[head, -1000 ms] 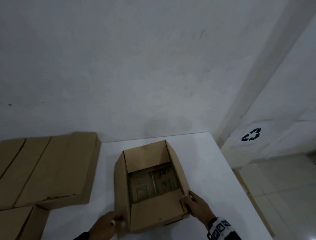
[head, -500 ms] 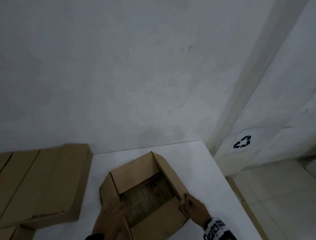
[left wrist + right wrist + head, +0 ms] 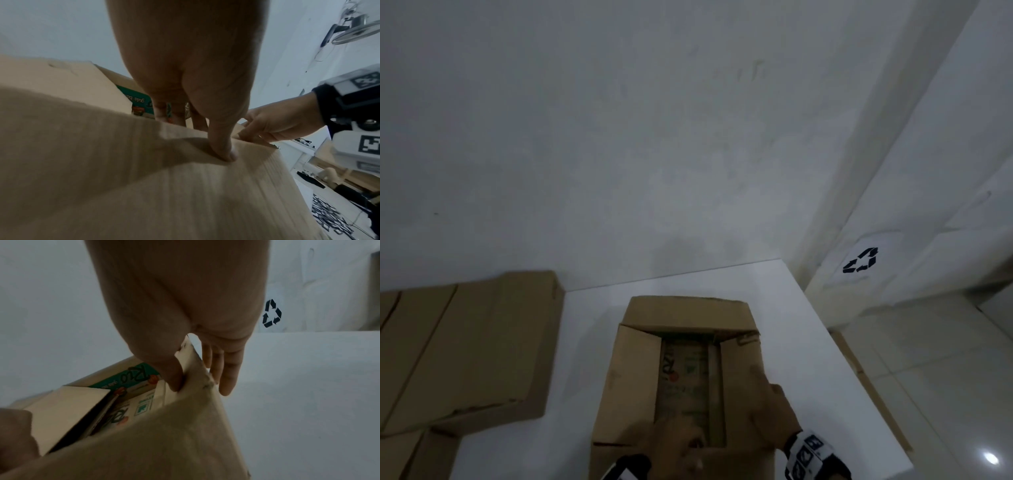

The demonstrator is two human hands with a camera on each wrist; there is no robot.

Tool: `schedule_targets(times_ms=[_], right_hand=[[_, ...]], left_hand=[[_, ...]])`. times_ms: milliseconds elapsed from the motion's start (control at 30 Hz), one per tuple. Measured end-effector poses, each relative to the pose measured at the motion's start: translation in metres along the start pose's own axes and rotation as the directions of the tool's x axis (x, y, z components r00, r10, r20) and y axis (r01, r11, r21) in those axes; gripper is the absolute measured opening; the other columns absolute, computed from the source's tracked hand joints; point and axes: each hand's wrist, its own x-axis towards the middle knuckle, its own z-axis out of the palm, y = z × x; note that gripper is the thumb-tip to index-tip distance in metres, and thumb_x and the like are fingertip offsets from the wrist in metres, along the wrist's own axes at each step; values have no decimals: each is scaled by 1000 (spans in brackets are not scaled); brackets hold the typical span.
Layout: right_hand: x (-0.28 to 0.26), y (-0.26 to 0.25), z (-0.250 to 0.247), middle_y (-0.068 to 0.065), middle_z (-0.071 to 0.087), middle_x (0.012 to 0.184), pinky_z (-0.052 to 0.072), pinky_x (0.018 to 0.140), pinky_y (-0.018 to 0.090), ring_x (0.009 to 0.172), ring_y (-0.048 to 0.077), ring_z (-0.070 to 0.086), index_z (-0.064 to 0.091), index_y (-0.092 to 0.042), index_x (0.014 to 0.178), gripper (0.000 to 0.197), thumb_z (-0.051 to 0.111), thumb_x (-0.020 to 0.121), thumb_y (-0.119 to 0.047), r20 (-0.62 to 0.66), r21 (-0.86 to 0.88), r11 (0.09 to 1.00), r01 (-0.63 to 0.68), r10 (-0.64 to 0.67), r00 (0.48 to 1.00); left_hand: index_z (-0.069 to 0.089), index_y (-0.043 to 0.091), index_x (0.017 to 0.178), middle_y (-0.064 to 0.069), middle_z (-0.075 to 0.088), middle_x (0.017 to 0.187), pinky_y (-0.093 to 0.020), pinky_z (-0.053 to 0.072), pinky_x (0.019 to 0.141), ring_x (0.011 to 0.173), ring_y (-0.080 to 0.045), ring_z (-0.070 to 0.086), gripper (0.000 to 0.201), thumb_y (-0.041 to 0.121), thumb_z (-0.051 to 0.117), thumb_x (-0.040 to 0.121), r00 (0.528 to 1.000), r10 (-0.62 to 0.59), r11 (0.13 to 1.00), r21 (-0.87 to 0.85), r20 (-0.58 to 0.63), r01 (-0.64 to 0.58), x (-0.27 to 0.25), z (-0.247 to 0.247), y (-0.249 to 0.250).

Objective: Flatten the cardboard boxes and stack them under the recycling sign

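A: Left to right: closed boxes [image 3: 465,346] still stacked left. Open box [image 3: 685,373] mid-tabletop [image 3: 801,342] had turned since a second ago.

B: Hands?

A: Left hand [image 3: 681,445] pinched the near flap; right hand [image 3: 774,411] pinched the right flap. Collapsing had begun. Recycling sign [image 3: 861,261] waited far right.

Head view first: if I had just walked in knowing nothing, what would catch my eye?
An open cardboard box sits on the white table, printed panels showing inside. The left hand pinches its near flap and the right hand pinches its right flap. A black recycling sign marks the wall to the right, and closed cardboard boxes lie to the left.
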Motion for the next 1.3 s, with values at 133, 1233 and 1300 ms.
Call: schedule_targets(times_ms=[133, 1233, 1300], right_hand=[[-5, -13, -5, 12, 9, 154, 37, 108, 41, 136, 30, 30, 22, -37, 147, 65, 47, 89, -21, -80, -297, 955, -15, -9, 997], [-58, -29, -35, -12, 44, 96, 37, 49, 17, 76, 9, 40, 48, -30, 82, 25, 57, 75, -9, -285, -498, 804, 325, -506, 814], [-59, -17, -45, -9, 49, 97, 38, 50, 17, 76, 11, 43, 55, -28, 86, 23, 60, 77, -7, -351, -496, 826, 267, -472, 809]], left_hand=[[67, 19, 105, 0, 64, 106, -28, 40, 83, 93, -13, 56, 36, 45, 45, 97, 998, 67, 989, -134, 0, -66, -9, -16, -12], [58, 17, 102, 1, 41, 111, -13, 42, 54, 70, -7, 50, 39, -10, 54, 76, 756, -394, 910, -339, -523, 239, -114, -58, -99], [53, 22, 120, -6, 43, 122, -16, 36, 51, 66, -9, 47, 44, -3, 53, 84, 751, -453, 887, -325, -480, 328, -114, -43, -114]])
